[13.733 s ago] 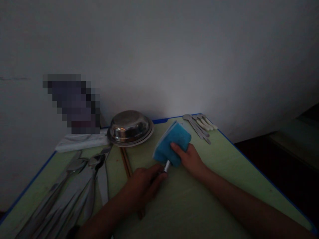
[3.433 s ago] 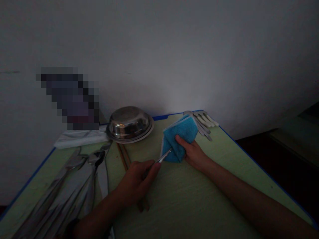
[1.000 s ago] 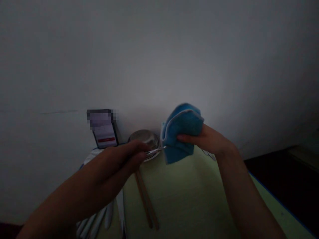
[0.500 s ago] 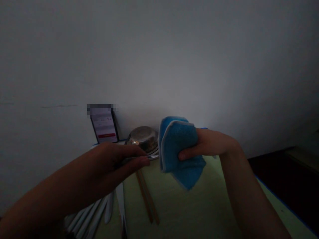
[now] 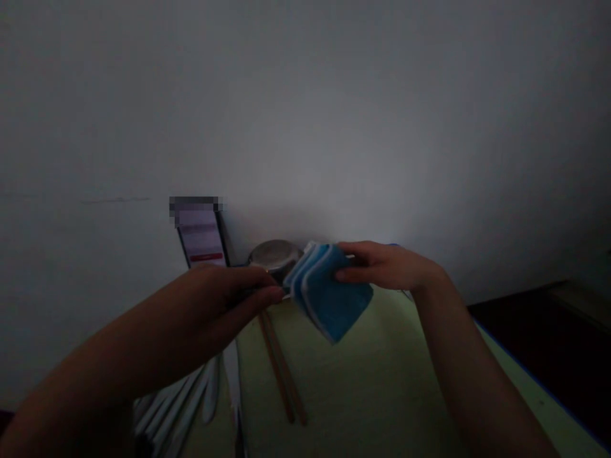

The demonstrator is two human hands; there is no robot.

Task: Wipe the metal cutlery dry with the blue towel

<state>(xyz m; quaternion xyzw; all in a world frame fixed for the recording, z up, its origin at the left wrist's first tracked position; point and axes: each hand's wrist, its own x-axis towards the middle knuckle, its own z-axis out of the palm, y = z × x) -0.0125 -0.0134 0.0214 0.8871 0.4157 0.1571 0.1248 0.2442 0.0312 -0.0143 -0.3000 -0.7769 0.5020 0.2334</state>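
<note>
My left hand [image 5: 238, 296] is closed in a pinch on a thin, shiny metal utensil, whose kind I cannot make out. Its far end goes behind or into a folded blue cloth [image 5: 329, 299] with pale edging. That cloth is gripped between the thumb and fingers of my right hand [image 5: 377, 264], just right of my left fingertips. Behind them a round metal bowl [image 5: 274, 254] sits upside down against the wall, partly hidden by the left hand and the cloth. Two brown chopsticks [image 5: 281, 369] lie below the hands.
A phone [image 5: 200, 235] with a lit screen leans on the wall. Several pale-handled utensils [image 5: 179, 407] lie under my left forearm, beside a long metal knife-like blade [image 5: 231, 372]. The light green table [image 5: 367, 394] has a blue edge at the right.
My right hand has brought the cloth left and slightly down, over the utensil near my left fingertips. The metal visible earlier between the hands is now mostly covered.
</note>
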